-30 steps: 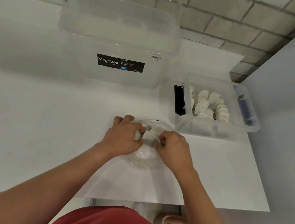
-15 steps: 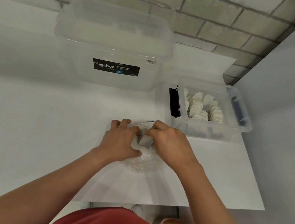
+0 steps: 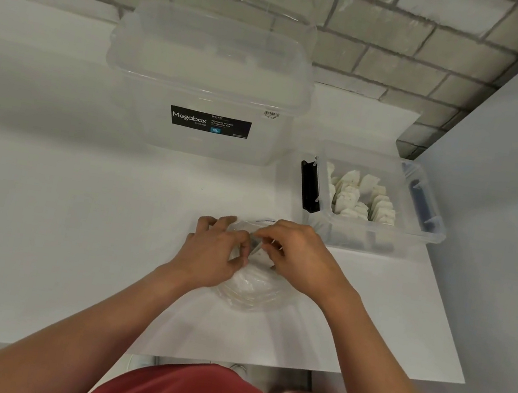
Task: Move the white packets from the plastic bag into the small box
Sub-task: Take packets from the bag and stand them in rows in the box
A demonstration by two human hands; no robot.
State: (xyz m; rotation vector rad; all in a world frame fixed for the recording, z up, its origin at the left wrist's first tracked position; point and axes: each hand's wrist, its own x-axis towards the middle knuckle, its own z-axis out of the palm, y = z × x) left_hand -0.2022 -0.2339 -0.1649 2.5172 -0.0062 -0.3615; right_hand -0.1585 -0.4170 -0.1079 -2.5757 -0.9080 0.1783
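A clear plastic bag (image 3: 249,289) with white packets inside lies on the white table in front of me. My left hand (image 3: 214,250) grips the bag's left side near its mouth. My right hand (image 3: 298,258) reaches over the bag's mouth, its fingers curled and pinching something white there; whether that is a packet or the bag's edge is hidden by the fingers. The small clear box (image 3: 416,229) with black latches stands to the right rear, holding several white packets (image 3: 360,196) set upright in rows.
A large clear lidded Megabox container (image 3: 207,85) stands behind the bag against the brick wall. The table's front edge (image 3: 391,379) runs just below my forearms. A grey wall closes the right side. A chair part shows under the table.
My right hand has moved left over the bag's mouth and now meets the left hand. The bag has stayed in place; the view has shifted slightly.
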